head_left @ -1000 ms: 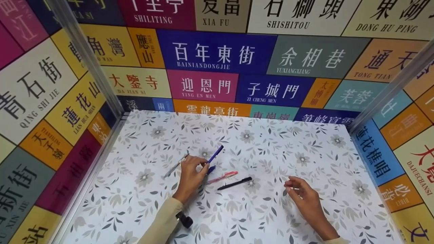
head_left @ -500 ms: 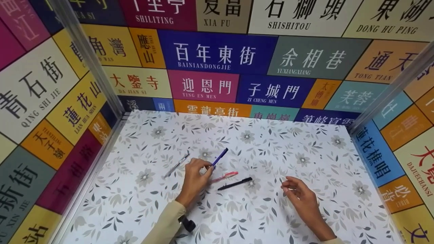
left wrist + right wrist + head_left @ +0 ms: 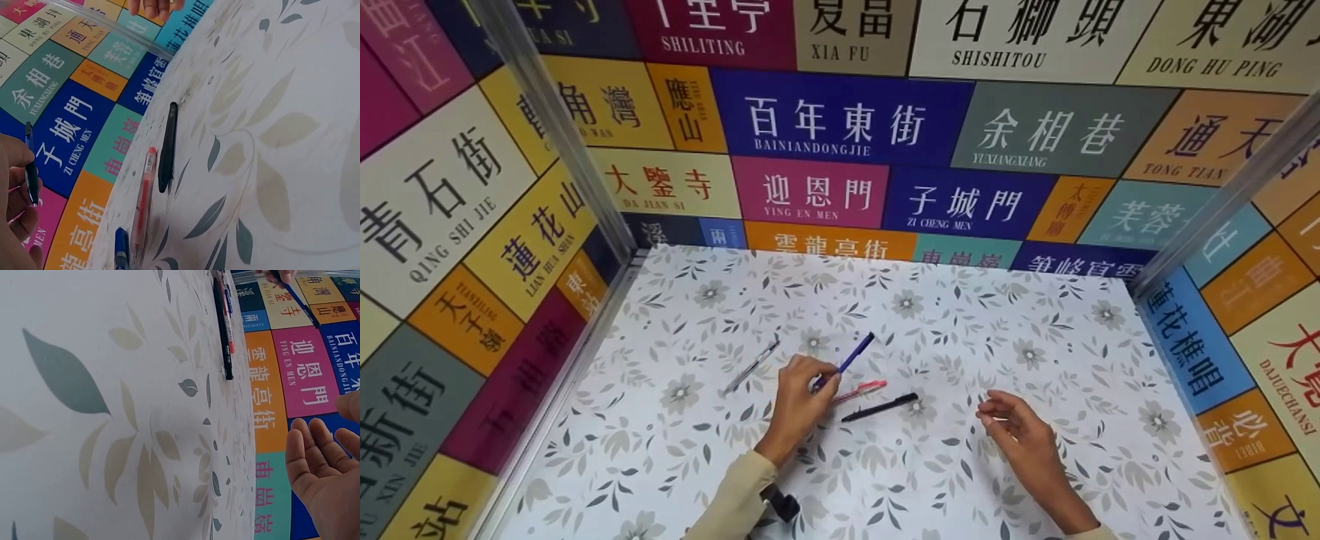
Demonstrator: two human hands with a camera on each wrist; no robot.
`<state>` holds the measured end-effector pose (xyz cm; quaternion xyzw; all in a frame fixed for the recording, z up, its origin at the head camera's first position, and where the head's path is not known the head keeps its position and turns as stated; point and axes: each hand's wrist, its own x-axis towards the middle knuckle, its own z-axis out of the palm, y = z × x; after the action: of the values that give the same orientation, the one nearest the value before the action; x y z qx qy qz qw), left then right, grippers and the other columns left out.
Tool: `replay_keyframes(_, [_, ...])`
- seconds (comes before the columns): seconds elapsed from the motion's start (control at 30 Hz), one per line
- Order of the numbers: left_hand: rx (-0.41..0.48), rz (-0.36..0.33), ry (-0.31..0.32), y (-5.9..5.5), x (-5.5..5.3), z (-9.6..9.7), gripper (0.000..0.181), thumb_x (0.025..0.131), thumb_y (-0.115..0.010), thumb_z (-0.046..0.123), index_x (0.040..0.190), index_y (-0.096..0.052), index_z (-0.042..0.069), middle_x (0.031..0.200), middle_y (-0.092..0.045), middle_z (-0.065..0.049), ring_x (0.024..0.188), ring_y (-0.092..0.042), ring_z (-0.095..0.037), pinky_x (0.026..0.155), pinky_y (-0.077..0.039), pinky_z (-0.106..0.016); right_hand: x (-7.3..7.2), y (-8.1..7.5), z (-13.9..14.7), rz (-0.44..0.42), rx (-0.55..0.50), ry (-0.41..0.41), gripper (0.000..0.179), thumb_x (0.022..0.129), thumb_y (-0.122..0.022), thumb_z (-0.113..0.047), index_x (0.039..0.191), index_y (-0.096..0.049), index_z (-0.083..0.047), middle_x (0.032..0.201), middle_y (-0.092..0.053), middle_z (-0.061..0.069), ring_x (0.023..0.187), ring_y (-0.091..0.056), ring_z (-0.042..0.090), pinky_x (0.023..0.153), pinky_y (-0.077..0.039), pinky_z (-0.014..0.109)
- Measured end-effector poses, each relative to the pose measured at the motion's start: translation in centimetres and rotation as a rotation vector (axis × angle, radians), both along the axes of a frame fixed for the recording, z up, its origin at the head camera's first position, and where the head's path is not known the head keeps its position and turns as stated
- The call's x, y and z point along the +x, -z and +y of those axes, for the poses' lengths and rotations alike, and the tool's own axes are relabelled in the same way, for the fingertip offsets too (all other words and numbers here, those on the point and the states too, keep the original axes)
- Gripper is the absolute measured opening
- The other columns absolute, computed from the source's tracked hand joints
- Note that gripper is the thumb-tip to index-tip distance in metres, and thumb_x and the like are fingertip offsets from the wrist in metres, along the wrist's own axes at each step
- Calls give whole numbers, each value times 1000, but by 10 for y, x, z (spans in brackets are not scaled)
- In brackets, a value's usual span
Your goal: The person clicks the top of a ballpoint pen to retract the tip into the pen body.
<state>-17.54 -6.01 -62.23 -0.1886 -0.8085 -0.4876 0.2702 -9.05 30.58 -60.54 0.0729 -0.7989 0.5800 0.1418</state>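
Observation:
My left hand (image 3: pixel 802 397) pinches a blue pen (image 3: pixel 855 352) above the table, its far end pointing away and to the right. In the left wrist view the held pen (image 3: pixel 31 163) stands off the tabletop, between thumb and fingers. Below lie a pink pen (image 3: pixel 143 202), a black pen (image 3: pixel 168 149) and a second blue pen (image 3: pixel 121 247); the head view has that second pen covered by the left hand. My right hand (image 3: pixel 1024 435) hovers to the right of the black pen (image 3: pixel 880 406), fingers loosely bent, holding nothing.
A clear pen with a dark tip (image 3: pixel 751 367) lies left of the left hand. White floral cloth (image 3: pixel 960 322) covers the table. Panels with printed signs (image 3: pixel 840 112) rise behind and at both sides, with metal posts (image 3: pixel 577 150) at the corners.
The left hand has moved a little right and toward me with the blue pen, now covering the other blue pen and part of the pink one. The right hand has drifted slightly left.

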Motion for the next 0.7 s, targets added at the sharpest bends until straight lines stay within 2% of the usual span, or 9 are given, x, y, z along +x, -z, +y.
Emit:
replay_keyframes(0.27, [21, -44, 23, 0, 6, 9, 12, 90, -87, 5, 94, -82, 15, 86, -73, 7, 90, -63, -17, 83, -41, -41, 0, -1, -6, 22, 2, -10, 43, 96, -76, 14, 135, -70, 0, 115, -76, 21, 106, -76, 18, 88, -59, 20])
replay_keyframes(0.6, [35, -11, 38, 0, 10, 16, 13, 89, -87, 4, 93, -82, 14, 86, -73, 7, 90, -63, -17, 83, -40, -38, 0, -7, -14, 56, -21, -65, 40, 96, -75, 14, 135, -69, 3, 115, -73, 26, 107, -76, 21, 91, -61, 24])
replay_keyframes(0.7, [35, 18, 43, -1, 11, 17, 15, 88, -88, 3, 94, -81, 15, 86, -73, 6, 89, -63, -17, 82, -42, -39, -1, -7, -16, 53, -28, -77, 40, 97, -74, 14, 136, -68, 3, 116, -73, 27, 108, -76, 21, 91, -61, 24])
